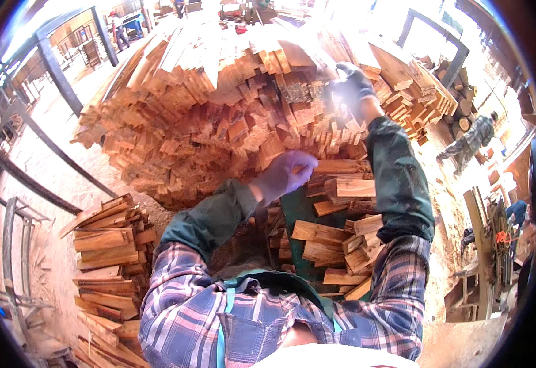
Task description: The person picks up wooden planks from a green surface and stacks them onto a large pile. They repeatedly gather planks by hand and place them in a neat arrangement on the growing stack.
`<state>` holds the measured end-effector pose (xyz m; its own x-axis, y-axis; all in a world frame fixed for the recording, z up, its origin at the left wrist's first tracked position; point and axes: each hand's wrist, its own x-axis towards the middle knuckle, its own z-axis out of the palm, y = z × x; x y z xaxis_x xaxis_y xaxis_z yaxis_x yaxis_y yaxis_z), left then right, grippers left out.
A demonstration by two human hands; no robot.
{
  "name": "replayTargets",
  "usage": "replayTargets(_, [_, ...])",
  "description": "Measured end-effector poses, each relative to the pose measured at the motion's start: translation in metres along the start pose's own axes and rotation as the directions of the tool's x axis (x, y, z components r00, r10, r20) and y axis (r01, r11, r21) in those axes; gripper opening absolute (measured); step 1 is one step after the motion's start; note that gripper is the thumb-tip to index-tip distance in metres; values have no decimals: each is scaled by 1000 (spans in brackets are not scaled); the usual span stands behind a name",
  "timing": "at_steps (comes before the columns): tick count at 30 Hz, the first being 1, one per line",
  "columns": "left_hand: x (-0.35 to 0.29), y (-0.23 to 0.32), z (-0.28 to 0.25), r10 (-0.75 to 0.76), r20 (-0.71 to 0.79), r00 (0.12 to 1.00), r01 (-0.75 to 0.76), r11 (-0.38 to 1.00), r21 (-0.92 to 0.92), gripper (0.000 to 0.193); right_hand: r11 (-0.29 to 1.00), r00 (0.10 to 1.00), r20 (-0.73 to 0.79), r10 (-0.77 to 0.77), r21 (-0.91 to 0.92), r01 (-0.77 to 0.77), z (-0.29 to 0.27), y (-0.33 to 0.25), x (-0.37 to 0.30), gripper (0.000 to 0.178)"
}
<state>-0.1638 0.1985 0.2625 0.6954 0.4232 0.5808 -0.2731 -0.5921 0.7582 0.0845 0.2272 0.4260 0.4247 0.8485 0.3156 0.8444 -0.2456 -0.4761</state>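
Note:
My left hand (285, 176), in a pale purple-looking glove, is over the near side of a large lumber stack (200, 126). Its fingers curve to the right with the thumb apart, and nothing shows between them. Farther out, my right hand (355, 84) in a dark glove reaches to the board ends at the stack's right part. Glare and blur hide its fingertips, so whether it grips a board cannot be made out. Below my hands, short wood pieces (323, 233) lie in a loose pile on a dark green surface (298, 211).
Another pile of cut boards (105, 245) stands at my left. Dark metal posts (58, 73) and rails rise beyond it. On the right, a person (473, 140) in dark clothes is near stacked logs (464, 107). Another person (119, 30) is far off at the upper left.

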Motion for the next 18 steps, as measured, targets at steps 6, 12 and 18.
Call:
replayTargets(6, [-112,-35,-42,-112,35,993,96,943,319,15,851,985,16,-171,-501,156,19,-39,55,42])
replayTargets(12, [-144,-73,-64,-483,49,874,463,860,213,21,842,979,-1,-202,-511,173,84,-62,119,52])
replayTargets(18, [-136,-96,-42,-497,151,855,500,866,20,20,826,968,32,-250,-514,230,40,-48,112,46])
